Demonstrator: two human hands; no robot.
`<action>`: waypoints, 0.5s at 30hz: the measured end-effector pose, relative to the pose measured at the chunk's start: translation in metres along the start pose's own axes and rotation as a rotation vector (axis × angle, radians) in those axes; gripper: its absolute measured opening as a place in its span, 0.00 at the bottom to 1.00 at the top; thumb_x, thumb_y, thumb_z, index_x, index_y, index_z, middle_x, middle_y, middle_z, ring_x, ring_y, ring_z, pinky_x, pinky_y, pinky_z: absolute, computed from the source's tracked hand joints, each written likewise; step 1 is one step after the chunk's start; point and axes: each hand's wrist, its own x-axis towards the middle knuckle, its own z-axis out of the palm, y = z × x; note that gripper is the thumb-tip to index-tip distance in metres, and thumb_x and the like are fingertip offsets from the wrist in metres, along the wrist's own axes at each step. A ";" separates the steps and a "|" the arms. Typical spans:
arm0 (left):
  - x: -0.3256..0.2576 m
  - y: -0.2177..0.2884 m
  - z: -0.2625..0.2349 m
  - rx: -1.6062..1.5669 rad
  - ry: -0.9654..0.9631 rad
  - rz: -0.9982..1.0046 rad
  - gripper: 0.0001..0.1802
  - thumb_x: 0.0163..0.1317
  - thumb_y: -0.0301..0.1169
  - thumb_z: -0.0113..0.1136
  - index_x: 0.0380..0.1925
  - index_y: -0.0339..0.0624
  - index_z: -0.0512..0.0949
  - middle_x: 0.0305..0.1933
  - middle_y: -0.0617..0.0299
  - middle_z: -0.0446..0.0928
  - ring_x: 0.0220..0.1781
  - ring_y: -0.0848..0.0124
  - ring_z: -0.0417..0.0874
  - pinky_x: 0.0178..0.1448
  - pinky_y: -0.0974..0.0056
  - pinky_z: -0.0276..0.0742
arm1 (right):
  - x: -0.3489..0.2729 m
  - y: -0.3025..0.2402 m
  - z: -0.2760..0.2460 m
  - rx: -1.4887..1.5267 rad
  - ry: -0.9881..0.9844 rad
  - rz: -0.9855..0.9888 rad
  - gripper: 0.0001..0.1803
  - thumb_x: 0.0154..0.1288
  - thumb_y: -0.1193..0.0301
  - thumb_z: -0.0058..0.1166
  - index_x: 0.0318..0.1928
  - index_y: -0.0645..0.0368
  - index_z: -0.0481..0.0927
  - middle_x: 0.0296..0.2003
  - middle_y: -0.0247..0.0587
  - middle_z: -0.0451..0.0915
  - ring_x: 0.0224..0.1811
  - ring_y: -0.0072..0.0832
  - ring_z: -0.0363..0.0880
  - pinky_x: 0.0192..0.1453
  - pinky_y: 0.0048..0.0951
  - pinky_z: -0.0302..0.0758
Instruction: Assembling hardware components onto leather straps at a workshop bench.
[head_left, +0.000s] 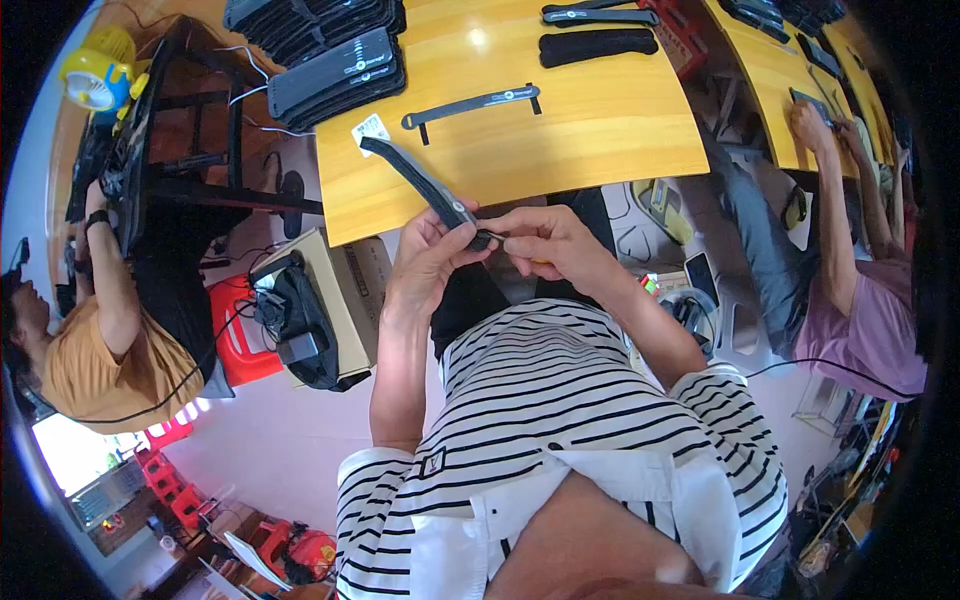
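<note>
A long dark strap with a pale printed mark is held in front of me, its far end reaching over the table's near edge. My left hand is closed round the strap's near end, thumb on top. My right hand pinches at that same end; a small dark piece shows between the fingertips, and a bit of yellow-orange shows under the fingers, too small to name. On the table ahead lies a similar flat grey strap with two short black tabs across its ends. A small white label lies beside the held strap's far tip.
The yellow wooden table bears tall stacks of dark straps at the far left and smaller piles at the far right. A cardboard box with a black bag stands left below. People sit working on both sides.
</note>
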 end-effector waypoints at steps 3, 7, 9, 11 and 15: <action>0.006 -0.005 -0.003 0.045 0.046 0.014 0.15 0.57 0.22 0.56 0.45 0.30 0.70 0.38 0.52 0.78 0.37 0.65 0.83 0.41 0.67 0.82 | 0.004 0.016 -0.006 0.377 -0.040 0.129 0.18 0.62 0.78 0.46 0.53 0.58 0.74 0.17 0.31 0.68 0.12 0.11 0.56 0.13 0.12 0.50; 0.005 -0.003 0.001 0.059 0.049 0.012 0.16 0.56 0.21 0.57 0.46 0.30 0.69 0.38 0.53 0.78 0.37 0.65 0.83 0.41 0.67 0.82 | 0.004 0.019 -0.007 0.616 -0.054 0.198 0.17 0.63 0.77 0.47 0.52 0.58 0.75 0.16 0.31 0.69 0.11 0.12 0.57 0.12 0.14 0.51; 0.004 -0.003 0.002 0.096 0.044 0.027 0.17 0.55 0.20 0.58 0.45 0.30 0.69 0.37 0.53 0.78 0.36 0.66 0.82 0.42 0.66 0.82 | 0.002 0.020 -0.004 0.624 -0.058 0.202 0.15 0.63 0.76 0.46 0.51 0.58 0.76 0.16 0.31 0.70 0.11 0.12 0.60 0.13 0.14 0.55; 0.004 -0.004 0.004 0.119 0.054 0.051 0.17 0.54 0.20 0.58 0.45 0.31 0.69 0.37 0.53 0.78 0.36 0.66 0.82 0.42 0.66 0.82 | 0.003 0.025 0.007 -0.037 0.191 -0.161 0.15 0.62 0.78 0.45 0.49 0.58 0.77 0.16 0.34 0.70 0.15 0.19 0.67 0.18 0.20 0.64; 0.007 -0.007 0.008 0.125 0.107 0.114 0.15 0.54 0.20 0.58 0.43 0.32 0.70 0.37 0.53 0.78 0.34 0.67 0.82 0.42 0.65 0.82 | 0.003 0.023 0.016 -0.530 0.414 -0.392 0.20 0.57 0.81 0.45 0.49 0.54 0.78 0.18 0.42 0.71 0.18 0.27 0.72 0.24 0.25 0.69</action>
